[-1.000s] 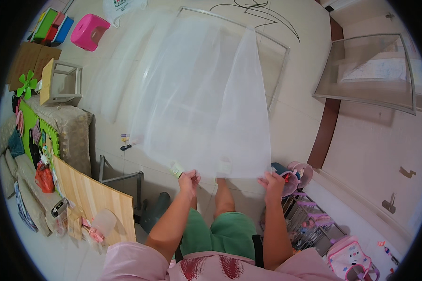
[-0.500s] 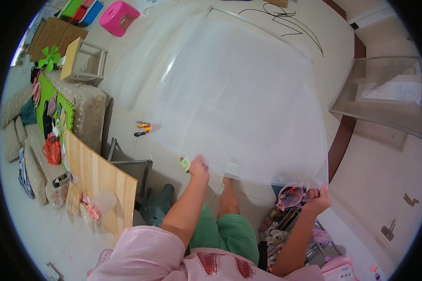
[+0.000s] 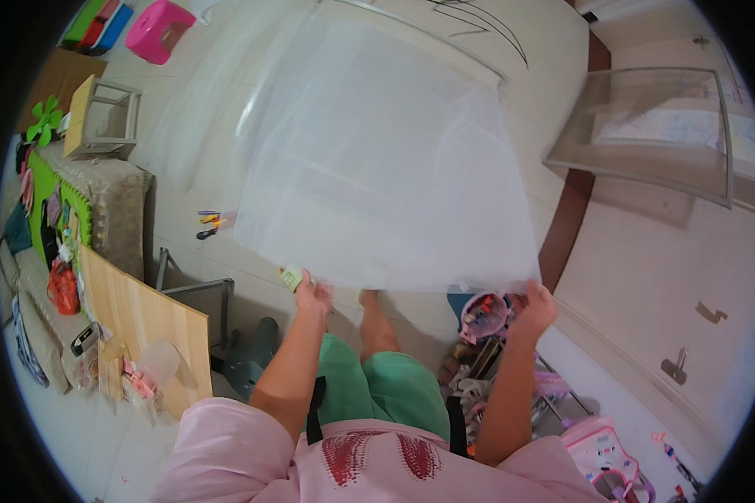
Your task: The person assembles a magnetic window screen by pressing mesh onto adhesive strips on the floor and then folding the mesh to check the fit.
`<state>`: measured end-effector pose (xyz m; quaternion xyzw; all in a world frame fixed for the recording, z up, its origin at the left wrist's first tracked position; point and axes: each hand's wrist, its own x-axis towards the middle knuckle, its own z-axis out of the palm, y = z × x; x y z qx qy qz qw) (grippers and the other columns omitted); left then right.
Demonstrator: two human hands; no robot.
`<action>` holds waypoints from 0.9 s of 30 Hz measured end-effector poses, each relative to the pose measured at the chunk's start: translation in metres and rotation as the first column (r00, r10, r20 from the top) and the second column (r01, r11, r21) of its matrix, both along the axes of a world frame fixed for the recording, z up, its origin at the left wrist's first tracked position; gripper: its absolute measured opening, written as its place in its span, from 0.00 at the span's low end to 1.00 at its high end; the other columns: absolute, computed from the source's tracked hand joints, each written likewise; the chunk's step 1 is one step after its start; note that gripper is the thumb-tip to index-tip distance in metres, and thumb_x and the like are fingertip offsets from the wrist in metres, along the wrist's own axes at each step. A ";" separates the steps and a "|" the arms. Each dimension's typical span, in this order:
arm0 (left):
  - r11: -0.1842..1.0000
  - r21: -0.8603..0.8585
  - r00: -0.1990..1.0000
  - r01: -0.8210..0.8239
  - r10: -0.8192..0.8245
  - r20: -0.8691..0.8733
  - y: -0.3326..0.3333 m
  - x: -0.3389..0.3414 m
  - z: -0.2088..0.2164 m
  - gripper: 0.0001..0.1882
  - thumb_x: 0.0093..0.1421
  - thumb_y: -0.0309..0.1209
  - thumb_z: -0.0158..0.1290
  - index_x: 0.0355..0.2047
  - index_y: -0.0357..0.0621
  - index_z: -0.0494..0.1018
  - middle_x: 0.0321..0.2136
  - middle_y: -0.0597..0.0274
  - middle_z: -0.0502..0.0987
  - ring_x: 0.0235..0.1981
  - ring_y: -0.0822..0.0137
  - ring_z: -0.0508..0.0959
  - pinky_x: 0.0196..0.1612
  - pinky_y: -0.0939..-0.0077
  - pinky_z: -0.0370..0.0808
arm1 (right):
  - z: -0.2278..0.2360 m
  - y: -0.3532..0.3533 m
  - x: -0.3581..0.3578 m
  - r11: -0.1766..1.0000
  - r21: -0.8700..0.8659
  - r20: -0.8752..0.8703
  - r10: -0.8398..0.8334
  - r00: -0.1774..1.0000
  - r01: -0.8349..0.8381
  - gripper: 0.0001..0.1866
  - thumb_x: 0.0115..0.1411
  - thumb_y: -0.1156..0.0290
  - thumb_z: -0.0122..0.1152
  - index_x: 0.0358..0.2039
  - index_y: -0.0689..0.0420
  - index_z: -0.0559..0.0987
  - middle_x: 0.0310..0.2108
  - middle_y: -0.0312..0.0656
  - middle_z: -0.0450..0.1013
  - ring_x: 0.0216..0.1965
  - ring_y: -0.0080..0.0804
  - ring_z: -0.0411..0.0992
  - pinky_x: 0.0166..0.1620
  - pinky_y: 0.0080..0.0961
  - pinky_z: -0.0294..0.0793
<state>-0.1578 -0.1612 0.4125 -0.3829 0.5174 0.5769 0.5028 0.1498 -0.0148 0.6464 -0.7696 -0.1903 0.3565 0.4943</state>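
A large white translucent sheet of mesh netting (image 3: pixel 377 176) spreads out before me over the tiled floor. My right hand (image 3: pixel 535 308) is closed on its near right corner. Farther left along the near edge, my left hand (image 3: pixel 310 292) is closed with the sheet's edge at its fingers. Past the sheet's far side runs the metal bar of a frame (image 3: pixel 428 35), whose other parts show only faintly through the mesh. My feet are in light green slippers (image 3: pixel 291 278) by the near edge, one of them seen through the sheet.
Screwdrivers (image 3: pixel 210 223) lie on the floor to the left. A mesh-covered metal frame (image 3: pixel 646 134) leans at the right wall. A wooden board (image 3: pixel 151 310), a dark stool (image 3: pixel 253 356) and a shoe rack (image 3: pixel 478 377) flank me. Black cord (image 3: pixel 486 25) and a pink stool (image 3: pixel 159 32) lie farther off.
The whole view has shifted, so the room appears farther left and higher. Both hands keep their hold on the sheet's near edge, which ripples slightly.
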 end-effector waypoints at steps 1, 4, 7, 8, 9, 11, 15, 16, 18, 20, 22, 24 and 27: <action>0.984 0.173 0.975 0.040 -0.076 0.210 0.010 0.026 0.032 0.24 0.54 0.43 0.53 0.43 0.39 0.64 0.40 0.58 0.70 0.41 0.61 0.70 0.45 0.57 0.67 | 0.008 -0.001 0.004 0.999 -0.036 0.024 0.028 0.999 -0.027 0.07 0.54 0.75 0.55 0.24 0.66 0.74 0.21 0.37 0.69 0.20 0.22 0.67 0.23 0.17 0.71; 0.979 0.181 0.777 0.098 -0.189 0.600 0.044 0.086 0.119 0.27 0.52 0.49 0.53 0.45 0.43 0.64 0.42 0.63 0.69 0.45 0.62 0.68 0.51 0.53 0.61 | 0.006 -0.015 0.009 0.991 -0.115 0.081 0.072 0.994 -0.062 0.08 0.53 0.75 0.55 0.22 0.66 0.74 0.21 0.37 0.69 0.20 0.23 0.68 0.24 0.18 0.73; 0.946 0.289 0.808 0.145 -0.282 0.518 0.058 0.117 0.125 0.24 0.52 0.46 0.54 0.43 0.45 0.65 0.40 0.63 0.71 0.43 0.64 0.70 0.49 0.58 0.65 | 0.004 -0.022 0.003 0.983 -0.155 0.083 0.109 0.991 -0.095 0.08 0.53 0.75 0.56 0.20 0.66 0.74 0.21 0.38 0.69 0.21 0.25 0.69 0.23 0.20 0.74; 0.921 0.337 0.855 0.194 -0.327 0.403 0.060 0.123 0.118 0.21 0.53 0.44 0.54 0.41 0.45 0.66 0.38 0.63 0.72 0.42 0.65 0.71 0.47 0.62 0.67 | 0.003 -0.024 0.005 0.978 -0.180 0.091 0.124 0.988 -0.106 0.08 0.53 0.75 0.56 0.20 0.66 0.74 0.20 0.39 0.70 0.20 0.25 0.69 0.22 0.19 0.74; 0.920 0.337 0.850 0.198 -0.332 0.408 0.061 0.128 0.108 0.21 0.53 0.44 0.54 0.41 0.45 0.66 0.38 0.63 0.72 0.42 0.65 0.71 0.47 0.62 0.67 | 0.003 -0.027 0.009 0.973 -0.203 0.103 0.137 0.985 -0.114 0.09 0.53 0.74 0.55 0.21 0.67 0.74 0.20 0.39 0.70 0.19 0.24 0.68 0.22 0.19 0.74; 0.921 0.074 0.911 0.383 -0.390 0.137 0.066 0.134 0.093 0.16 0.53 0.40 0.55 0.37 0.45 0.69 0.36 0.64 0.74 0.39 0.67 0.73 0.41 0.71 0.72 | -0.012 -0.035 0.027 0.959 -0.248 0.176 0.187 0.966 -0.141 0.09 0.53 0.74 0.55 0.20 0.67 0.74 0.19 0.39 0.70 0.18 0.24 0.68 0.21 0.18 0.73; 0.933 0.043 0.930 0.357 -0.359 0.072 0.065 0.127 0.077 0.11 0.52 0.33 0.57 0.33 0.48 0.70 0.27 0.69 0.74 0.28 0.71 0.74 0.25 0.77 0.71 | -0.015 -0.044 0.026 0.937 -0.310 0.006 0.172 0.985 -0.162 0.09 0.53 0.75 0.55 0.23 0.69 0.75 0.16 0.39 0.69 0.14 0.22 0.67 0.18 0.17 0.69; 0.928 0.004 0.927 0.372 -0.372 0.053 0.064 0.126 0.073 0.09 0.52 0.34 0.57 0.31 0.48 0.70 0.26 0.68 0.73 0.26 0.71 0.73 0.24 0.76 0.71 | -0.016 -0.046 0.024 0.935 -0.314 -0.001 0.172 0.985 -0.163 0.09 0.53 0.75 0.55 0.23 0.69 0.75 0.16 0.39 0.69 0.14 0.22 0.67 0.18 0.17 0.69; 0.925 -0.041 0.926 0.378 -0.377 0.021 0.061 0.121 0.069 0.08 0.52 0.34 0.57 0.29 0.47 0.70 0.24 0.67 0.73 0.23 0.71 0.73 0.24 0.76 0.70 | -0.019 -0.048 0.020 0.948 -0.284 -0.032 0.143 0.989 -0.146 0.09 0.54 0.75 0.54 0.23 0.69 0.75 0.15 0.39 0.68 0.12 0.22 0.66 0.17 0.18 0.68; 0.906 0.070 0.886 0.418 -0.423 0.188 0.053 0.119 0.066 0.08 0.53 0.34 0.55 0.28 0.46 0.69 0.23 0.65 0.72 0.23 0.70 0.73 0.21 0.77 0.69 | -0.018 -0.049 0.024 0.940 -0.284 -0.031 0.188 0.982 -0.189 0.09 0.55 0.74 0.53 0.24 0.68 0.74 0.17 0.40 0.69 0.15 0.26 0.70 0.18 0.18 0.70; 0.937 0.023 0.921 0.348 -0.347 0.180 0.046 0.115 0.062 0.07 0.54 0.33 0.54 0.28 0.45 0.69 0.23 0.64 0.72 0.22 0.70 0.73 0.19 0.77 0.68 | -0.016 -0.046 0.028 0.927 -0.287 0.058 0.268 0.962 -0.241 0.10 0.56 0.72 0.52 0.25 0.67 0.73 0.20 0.40 0.71 0.18 0.30 0.73 0.19 0.18 0.72; 0.963 -0.014 0.949 0.269 -0.262 0.172 0.048 0.109 0.061 0.07 0.54 0.32 0.53 0.28 0.44 0.68 0.23 0.63 0.72 0.22 0.69 0.73 0.17 0.77 0.67 | 0.000 -0.035 0.023 0.947 -0.253 0.053 0.216 0.975 -0.196 0.09 0.56 0.72 0.51 0.25 0.66 0.73 0.20 0.39 0.71 0.19 0.28 0.73 0.20 0.16 0.72; 0.976 -0.147 0.980 0.159 -0.138 0.141 0.052 0.088 0.055 0.05 0.55 0.29 0.52 0.28 0.42 0.68 0.23 0.61 0.72 0.21 0.68 0.72 0.15 0.76 0.66 | 0.028 -0.013 -0.003 0.977 -0.072 0.066 0.206 0.976 -0.201 0.11 0.57 0.71 0.52 0.22 0.64 0.73 0.18 0.38 0.69 0.15 0.22 0.67 0.19 0.15 0.69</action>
